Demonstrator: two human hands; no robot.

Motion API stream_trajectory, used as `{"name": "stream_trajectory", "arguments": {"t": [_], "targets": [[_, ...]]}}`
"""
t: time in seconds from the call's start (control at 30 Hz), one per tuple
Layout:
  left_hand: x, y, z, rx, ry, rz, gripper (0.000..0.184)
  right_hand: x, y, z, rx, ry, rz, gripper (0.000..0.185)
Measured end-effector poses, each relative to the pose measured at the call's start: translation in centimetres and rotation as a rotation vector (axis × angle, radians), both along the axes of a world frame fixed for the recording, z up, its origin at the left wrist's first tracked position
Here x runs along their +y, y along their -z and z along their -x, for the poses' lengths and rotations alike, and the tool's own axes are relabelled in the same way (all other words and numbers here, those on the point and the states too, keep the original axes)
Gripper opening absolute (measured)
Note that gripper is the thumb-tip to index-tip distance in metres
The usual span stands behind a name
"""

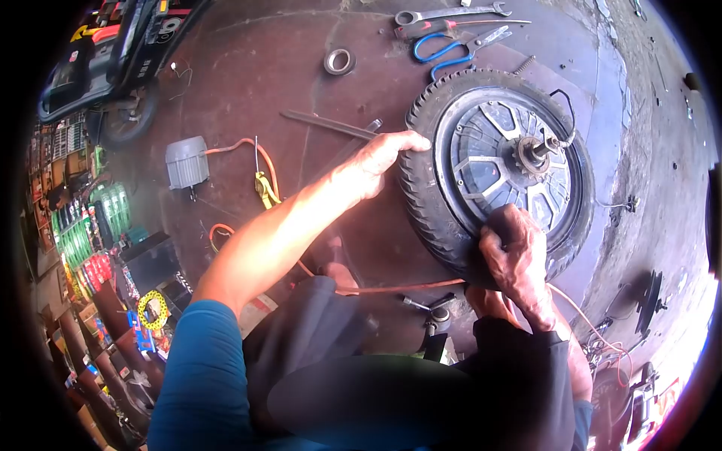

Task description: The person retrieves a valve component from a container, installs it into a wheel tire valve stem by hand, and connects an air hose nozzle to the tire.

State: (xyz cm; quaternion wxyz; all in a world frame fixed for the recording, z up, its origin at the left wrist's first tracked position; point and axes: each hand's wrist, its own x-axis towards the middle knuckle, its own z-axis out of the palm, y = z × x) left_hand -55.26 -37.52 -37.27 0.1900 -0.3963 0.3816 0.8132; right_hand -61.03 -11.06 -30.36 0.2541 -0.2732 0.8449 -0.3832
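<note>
A hub motor wheel with a black tyre lies in front of me, its axle and small sprocket facing up. My left hand grips the tyre's left side, thumb on the sidewall and the other fingers round the tread. At the near edge of the rim, my right hand is closed in a fist against the tyre. Whatever is inside that fist is hidden. A dark cable comes out beside the axle.
Beyond the wheel lie blue-handled scissors, a screwdriver and a combination wrench. Left of them are a metal ring and a flat bar. A grey box with an orange cord sits left. An orange hose crosses near my feet.
</note>
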Motion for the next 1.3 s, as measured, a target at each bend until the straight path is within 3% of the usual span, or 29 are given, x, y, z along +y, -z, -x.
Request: {"name": "stream_trajectory", "arguments": {"t": [0.17,0.27,0.33,0.4,0.47,0.5,0.6,0.83,0.97,1.03,1.1,1.2,1.3], "targets": [[0.5,1.8,0.0,0.009,-0.019,0.128,0.024,0.3,0.2,-0.1,-0.015,0.01,-0.006,0.009],[-0.2,0.7,0.0,0.034,0.071,0.152,0.031,-0.1,0.0,-0.1,-0.032,0.046,0.005,0.008],[-2.1,0.2,-0.9,0.048,0.256,0.279,0.051,-0.1,-0.1,-0.1,-0.041,0.055,0.009,0.008],[-4.8,-0.8,-3.9,-0.026,0.303,0.405,0.046,0.1,0.2,-0.1,0.001,0.016,0.015,0.008],[-6.7,2.2,-7.6,-0.134,0.796,0.913,0.033,0.1,0.1,0.0,-0.003,0.006,0.024,0.008],[-6.8,3.5,-9.8,-0.106,0.881,1.05,0.038,0.1,0.0,0.0,-0.002,0.013,0.022,0.008],[-4.1,4.9,-13.0,-0.184,0.773,1.24,0.039,0.1,0.3,0.0,0.007,0.029,0.027,0.009],[-0.1,9.4,-16.1,0.057,0.61,1.556,0.016,0.2,0.2,-0.1,-0.013,0.048,0.017,0.011],[-0.6,9.7,-15.6,0.067,0.644,1.582,0.014,0.3,0.2,0.0,-0.032,0.034,-0.007,0.012],[-1.0,9.5,-14.8,-0.064,0.402,1.453,0.016,0.2,0.0,0.0,-0.058,0.031,-0.027,0.013],[0.2,6.2,-11.9,-0.083,0.083,1.293,0.016,0.4,0.5,0.1,-0.025,0.022,-0.014,0.011],[4.3,-1.2,-6.9,0.298,-0.078,1.267,0.013,0.7,0.5,-0.2,-0.027,0.019,-0.007,0.011],[6.4,-5.0,-4.9,0.674,0.202,1.488,0.011,0.4,0.3,0.1,-0.013,0.024,-0.003,0.012]]}}
